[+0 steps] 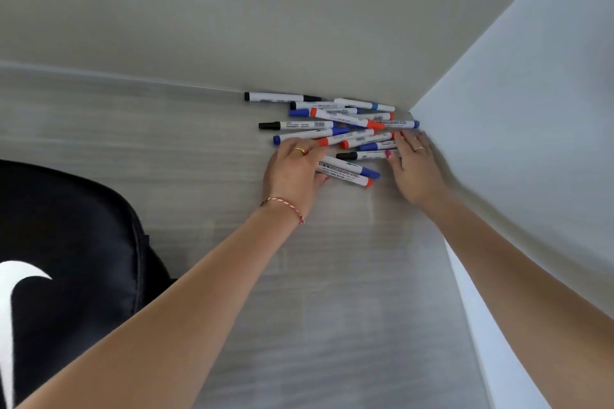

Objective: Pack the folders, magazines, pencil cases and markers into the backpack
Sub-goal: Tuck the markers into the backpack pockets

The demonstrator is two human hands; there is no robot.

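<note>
your table [199, 143] runs into a corner between two pale walls [299, 10]. the black backpack [73, 242] lies at your near left, well apart from the markers [332, 124], which are heaped in that corner. your left hand [292, 173] rests flat on the pile's left edge, fingers straight. your right hand [415, 166] lies on its right edge by the wall, fingers spread wide, gripping nothing.

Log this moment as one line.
left hand: on markers | right hand: on markers | backpack: left, markers unpacked
</note>
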